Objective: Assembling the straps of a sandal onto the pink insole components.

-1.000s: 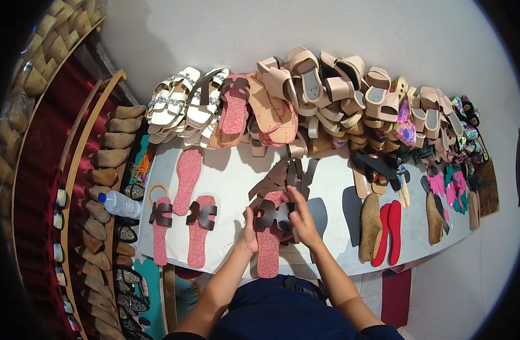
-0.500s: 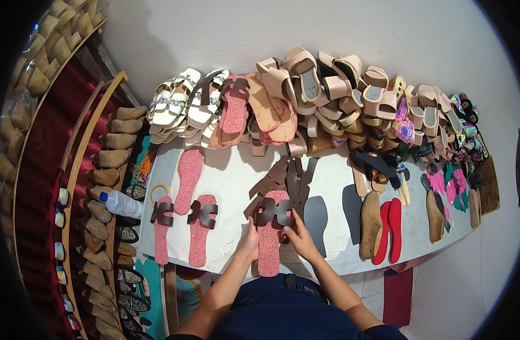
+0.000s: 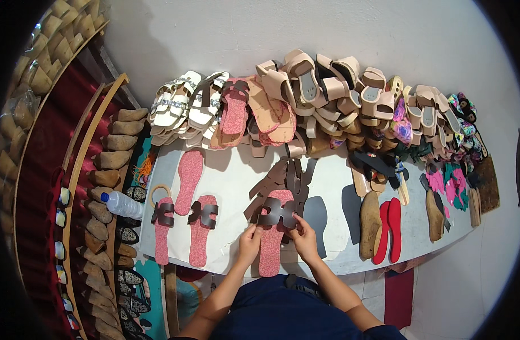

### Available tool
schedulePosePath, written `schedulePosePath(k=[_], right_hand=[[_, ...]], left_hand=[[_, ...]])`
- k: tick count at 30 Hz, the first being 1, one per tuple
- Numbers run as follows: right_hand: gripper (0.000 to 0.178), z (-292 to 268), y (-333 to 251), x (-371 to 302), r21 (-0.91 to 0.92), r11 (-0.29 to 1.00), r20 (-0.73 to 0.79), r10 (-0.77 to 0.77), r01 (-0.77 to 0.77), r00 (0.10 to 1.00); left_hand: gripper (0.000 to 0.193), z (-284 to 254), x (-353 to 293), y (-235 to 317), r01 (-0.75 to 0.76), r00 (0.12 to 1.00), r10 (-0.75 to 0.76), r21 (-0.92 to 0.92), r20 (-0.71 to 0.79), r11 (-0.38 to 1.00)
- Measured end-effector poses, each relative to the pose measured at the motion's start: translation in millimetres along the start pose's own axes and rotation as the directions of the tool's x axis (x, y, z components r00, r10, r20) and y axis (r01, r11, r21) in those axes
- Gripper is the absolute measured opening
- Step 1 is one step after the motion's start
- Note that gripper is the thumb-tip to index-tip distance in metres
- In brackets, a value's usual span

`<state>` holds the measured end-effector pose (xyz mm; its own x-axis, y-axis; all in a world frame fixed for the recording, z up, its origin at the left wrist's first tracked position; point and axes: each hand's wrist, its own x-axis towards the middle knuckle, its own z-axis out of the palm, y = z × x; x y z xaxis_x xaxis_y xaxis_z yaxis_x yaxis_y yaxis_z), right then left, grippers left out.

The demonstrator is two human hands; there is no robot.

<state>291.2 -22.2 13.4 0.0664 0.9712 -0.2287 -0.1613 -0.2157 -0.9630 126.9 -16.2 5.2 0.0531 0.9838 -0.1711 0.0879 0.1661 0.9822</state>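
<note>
In front of me is a pink patterned sandal sole with a dark brown cut-out strap across its upper part. My left hand grips the sandal at its left edge, thumb by the strap's lower left end. With closed fingers, my right hand holds the strap's right end; some fingertips are hidden beneath. Just beyond lies a pile of dark brown strap pieces. To the left lie two similar sandals, a nearer one and a farther-left one, plus a bare pink sole.
Grey sole pieces, wooden lasts and red insoles lie to the right. Finished sandals are heaped along the wall. A water bottle and a tape ring sit left, near a rack of lasts.
My right fingers have closed in on the strap's right end. My left hand has slid slightly lower along the sandal's edge. The strap has shifted a little to the right.
</note>
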Motion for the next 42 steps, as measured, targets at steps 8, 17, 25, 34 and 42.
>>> schedulePosePath(k=[8,17,25,34,42], right_hand=[[0.033,8.8,-10.2,-0.4,0.197,0.978,0.057,0.052,-0.062,0.997],[0.033,10.4,-8.8,4.6,0.196,0.980,0.052,0.018,-0.028,0.998],[0.032,15.5,-14.0,6.3,0.057,0.997,0.012,-0.050,0.049,0.999],[0.021,27.0,2.3,13.9,0.068,0.997,0.111,0.040,-0.048,0.993],[0.019,44.4,20.5,7.0,0.036,0.999,0.162,-0.001,-0.005,0.987]], left_hand=[[0.025,-17.1,6.8,-1.2,-0.087,0.991,0.104,-0.177,0.087,0.980],[0.026,-21.2,14.2,-4.2,-0.261,0.953,0.273,-0.096,0.133,0.960],[0.013,0.3,14.0,3.6,-0.049,0.998,0.055,-0.283,0.011,0.958],[0.018,2.9,5.6,-0.1,-0.023,0.988,-0.076,-0.613,-0.134,0.790],[0.018,-17.3,-3.8,-13.0,0.046,0.985,-0.143,-0.659,-0.095,0.751]])
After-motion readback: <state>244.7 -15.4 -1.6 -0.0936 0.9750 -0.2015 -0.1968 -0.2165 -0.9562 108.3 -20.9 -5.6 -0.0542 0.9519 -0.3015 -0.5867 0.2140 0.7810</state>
